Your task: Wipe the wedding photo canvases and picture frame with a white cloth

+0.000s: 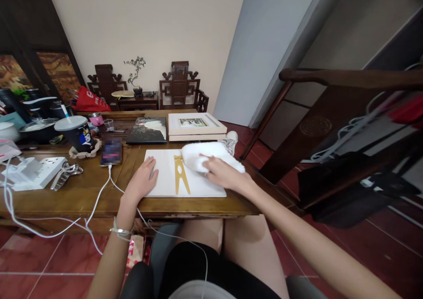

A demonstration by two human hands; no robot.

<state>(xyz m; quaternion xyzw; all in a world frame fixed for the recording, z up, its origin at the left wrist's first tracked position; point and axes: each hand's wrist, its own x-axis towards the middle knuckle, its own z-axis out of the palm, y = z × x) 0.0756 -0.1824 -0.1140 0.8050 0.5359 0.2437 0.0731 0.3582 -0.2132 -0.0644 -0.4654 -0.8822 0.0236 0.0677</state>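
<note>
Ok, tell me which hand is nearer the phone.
Left. The left hand rests at the left edge of the white panel, right of the phone; the right hand is farther right, on the fluffy white cloth.

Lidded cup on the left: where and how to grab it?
Likely best round the dark body of the lidded cup, below the pale lid, coming from the near side with the left hand, the nearer one. It stands upright with a round wall; the straw rising through the lid could hinder a grip from above.

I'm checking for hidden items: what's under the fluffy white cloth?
The white panel runs beneath the cloth; its far right corner, and anything else covered there, cannot be seen.
</note>
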